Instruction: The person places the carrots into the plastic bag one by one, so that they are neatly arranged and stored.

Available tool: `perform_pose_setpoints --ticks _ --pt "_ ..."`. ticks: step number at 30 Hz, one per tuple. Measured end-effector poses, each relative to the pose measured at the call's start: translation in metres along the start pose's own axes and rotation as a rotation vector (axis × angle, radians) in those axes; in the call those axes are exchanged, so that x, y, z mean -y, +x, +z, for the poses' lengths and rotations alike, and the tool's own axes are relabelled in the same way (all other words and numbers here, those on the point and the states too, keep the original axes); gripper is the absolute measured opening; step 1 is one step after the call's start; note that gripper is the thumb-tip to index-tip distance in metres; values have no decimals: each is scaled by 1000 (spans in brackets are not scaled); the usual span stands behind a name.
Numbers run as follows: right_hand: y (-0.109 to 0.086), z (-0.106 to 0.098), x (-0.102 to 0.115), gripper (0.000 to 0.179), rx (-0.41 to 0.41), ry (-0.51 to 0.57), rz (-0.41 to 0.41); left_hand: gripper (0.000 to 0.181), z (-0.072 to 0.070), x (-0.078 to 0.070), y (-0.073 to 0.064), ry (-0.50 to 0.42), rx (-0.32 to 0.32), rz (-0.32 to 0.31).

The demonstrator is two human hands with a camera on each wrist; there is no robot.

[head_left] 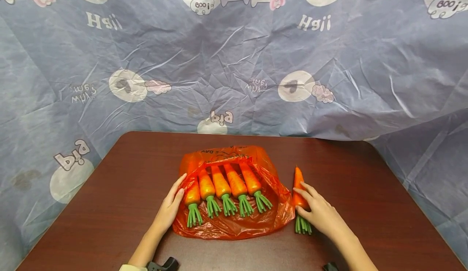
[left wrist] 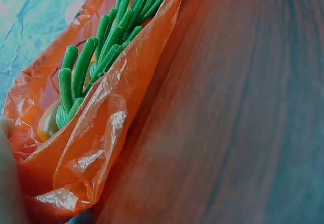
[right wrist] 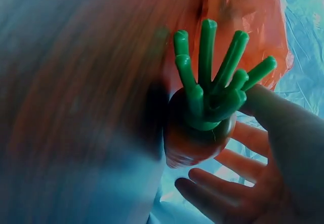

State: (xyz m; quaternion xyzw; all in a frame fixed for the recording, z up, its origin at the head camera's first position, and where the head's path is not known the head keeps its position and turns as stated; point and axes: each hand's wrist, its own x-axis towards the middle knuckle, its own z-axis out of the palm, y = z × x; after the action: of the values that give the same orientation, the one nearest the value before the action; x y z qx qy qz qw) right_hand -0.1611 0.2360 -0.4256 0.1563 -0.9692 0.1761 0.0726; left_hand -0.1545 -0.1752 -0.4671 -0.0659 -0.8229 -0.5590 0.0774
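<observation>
An orange plastic bag lies open on the brown table, with several toy carrots in a row inside it, green tops toward me. My left hand rests with straight fingers against the bag's left edge, beside the leftmost carrot. The left wrist view shows the bag and green stalks close up. One loose carrot lies just right of the bag, its tip pointing away. My right hand grips its thick end, thumb on one side and fingers on the other. The right wrist view shows that carrot in my right hand.
A crinkled blue cloth printed with cartoon pigs and words hangs behind the table and drapes down both sides. Bare tabletop lies to the left, to the right and in front of the bag. Small black objects show at the bottom edge.
</observation>
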Motion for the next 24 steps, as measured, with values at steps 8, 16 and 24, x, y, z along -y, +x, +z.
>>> perform_pose_setpoints --ticks 8,16,24 --pt "1 4 1 38 1 30 11 43 0 4 0 25 3 14" --pt "-2 -2 3 37 8 36 44 43 2 15 3 32 -9 37" --pt "-9 -13 8 36 -48 32 39 43 1 15 3 36 -13 34"
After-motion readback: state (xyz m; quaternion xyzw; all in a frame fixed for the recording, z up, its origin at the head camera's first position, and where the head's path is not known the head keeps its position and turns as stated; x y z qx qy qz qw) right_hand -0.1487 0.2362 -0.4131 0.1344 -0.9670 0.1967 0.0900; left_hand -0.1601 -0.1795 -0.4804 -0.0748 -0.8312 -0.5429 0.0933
